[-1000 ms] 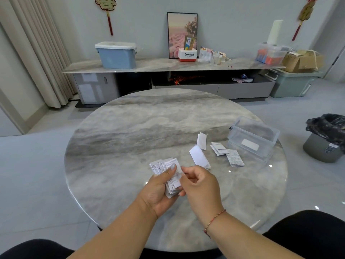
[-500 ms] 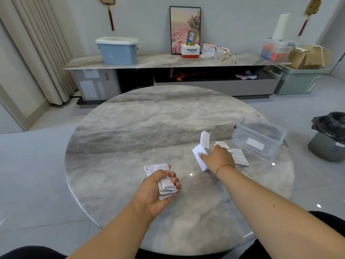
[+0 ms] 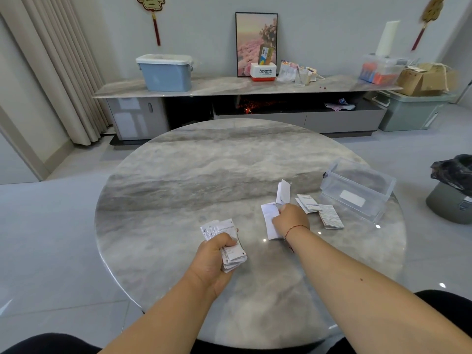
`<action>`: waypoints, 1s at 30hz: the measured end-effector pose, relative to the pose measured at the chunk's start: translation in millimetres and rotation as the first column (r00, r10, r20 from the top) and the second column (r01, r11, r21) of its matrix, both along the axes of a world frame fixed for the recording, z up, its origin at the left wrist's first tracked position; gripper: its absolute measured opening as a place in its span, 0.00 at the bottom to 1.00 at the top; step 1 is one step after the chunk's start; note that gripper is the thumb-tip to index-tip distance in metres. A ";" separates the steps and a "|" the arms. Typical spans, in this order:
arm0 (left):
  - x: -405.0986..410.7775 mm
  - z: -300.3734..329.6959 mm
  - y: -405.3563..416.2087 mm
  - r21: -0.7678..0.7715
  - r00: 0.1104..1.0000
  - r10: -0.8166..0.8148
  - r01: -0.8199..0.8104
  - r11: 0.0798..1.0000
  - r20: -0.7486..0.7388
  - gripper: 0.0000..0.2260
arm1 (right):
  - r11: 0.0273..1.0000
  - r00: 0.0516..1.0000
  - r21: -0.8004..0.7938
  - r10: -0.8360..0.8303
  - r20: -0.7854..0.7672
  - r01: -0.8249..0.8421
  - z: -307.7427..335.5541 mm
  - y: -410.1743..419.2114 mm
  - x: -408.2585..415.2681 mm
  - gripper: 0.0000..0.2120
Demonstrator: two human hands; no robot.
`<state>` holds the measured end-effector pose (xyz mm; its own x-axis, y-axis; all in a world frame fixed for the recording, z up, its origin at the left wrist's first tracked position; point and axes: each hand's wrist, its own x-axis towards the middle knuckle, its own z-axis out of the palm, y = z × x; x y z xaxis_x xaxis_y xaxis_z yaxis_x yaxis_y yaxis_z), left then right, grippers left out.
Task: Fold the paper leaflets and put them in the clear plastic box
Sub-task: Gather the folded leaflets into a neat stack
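Note:
My left hand point(image 3: 214, 254) grips a stack of folded printed leaflets point(image 3: 231, 255) just above the near middle of the round marble table point(image 3: 204, 175). My right hand point(image 3: 290, 218) is stretched out to the right, fingers curled down on the edge of a plain white leaflet point(image 3: 269, 222) that lies on the table. Just beyond it a folded white leaflet point(image 3: 284, 191) stands on edge. Two printed leaflets point(image 3: 307, 203) point(image 3: 331, 217) lie further right. The clear plastic box point(image 3: 357, 191) sits open at the table's right rim, apparently empty.
A black-bagged waste bin point(image 3: 454, 190) stands on the floor to the right of the table. Behind the table runs a long low cabinet point(image 3: 229, 85) with a blue tub point(image 3: 166, 72) and small items on it.
My right hand left the stack in my left hand and reached right to the white leaflet on the table. My left hand kept its grip on the stack and barely moved.

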<state>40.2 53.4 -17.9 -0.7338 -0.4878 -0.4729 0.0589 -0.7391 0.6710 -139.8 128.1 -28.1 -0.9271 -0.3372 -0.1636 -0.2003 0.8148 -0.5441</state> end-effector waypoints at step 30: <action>11.6 13.5 1.3 -0.265 0.979 -0.203 0.202 0.943 0.023 0.24 | 0.699 0.797 -0.677 0.534 0.283 -0.228 6.1 18.9 122.4 0.27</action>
